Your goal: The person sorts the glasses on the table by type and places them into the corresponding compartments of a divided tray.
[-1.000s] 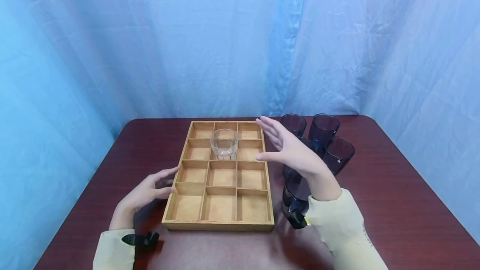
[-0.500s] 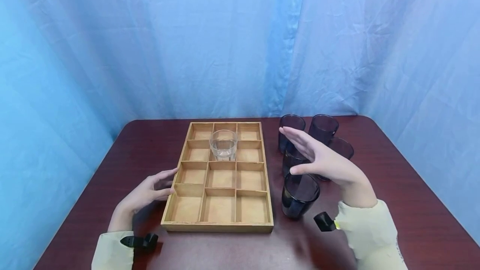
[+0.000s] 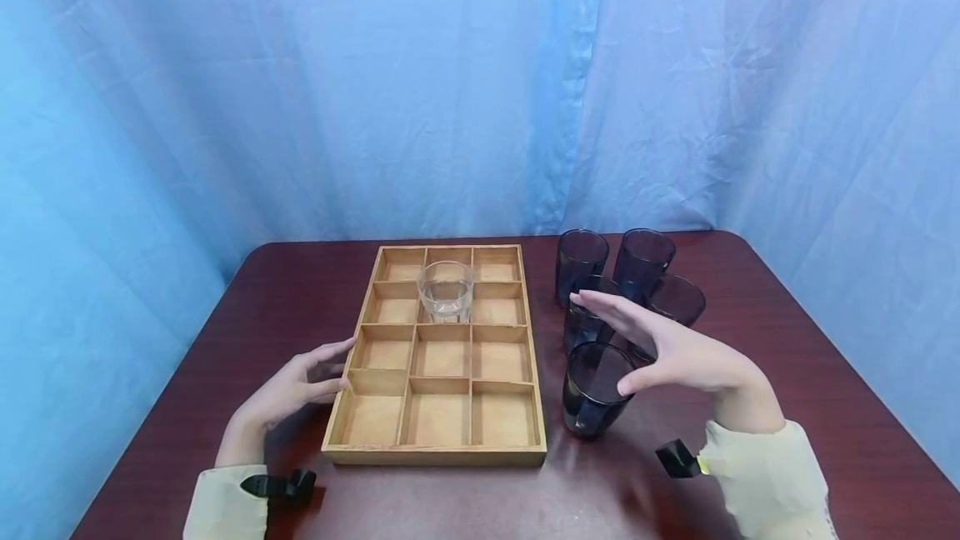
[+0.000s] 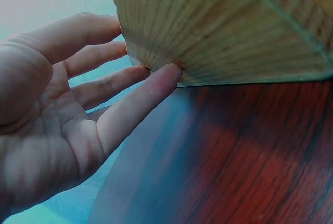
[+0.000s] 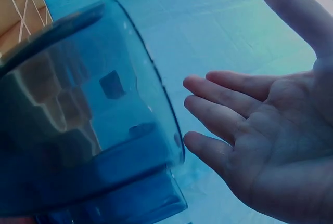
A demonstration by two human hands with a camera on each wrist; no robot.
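Observation:
A wooden compartment tray (image 3: 435, 456) lies on the table, with a clear glass (image 3: 447, 290) standing in a middle compartment of its second row from the back. My left hand (image 3: 281, 386) touches the tray's left side with its fingertips; in the left wrist view the straight fingers (image 4: 138, 99) rest against the wooden wall. My right hand (image 3: 675, 352) is spread around the upper right of the nearest dark glass (image 3: 592, 394), thumb apart from the fingers. In the right wrist view the open palm (image 5: 281, 135) faces this glass's rim, with a gap between.
Behind the nearest glass stand several more dark glasses (image 3: 581, 261), close together at the tray's right. The dark red wooden table (image 3: 795, 340) has rounded far corners. Blue curtains (image 3: 420, 90) hang around its back and sides.
My right hand has moved from beside the tray's right edge, rightward and toward me, down to the nearest dark glass. My left hand stays at the tray's side.

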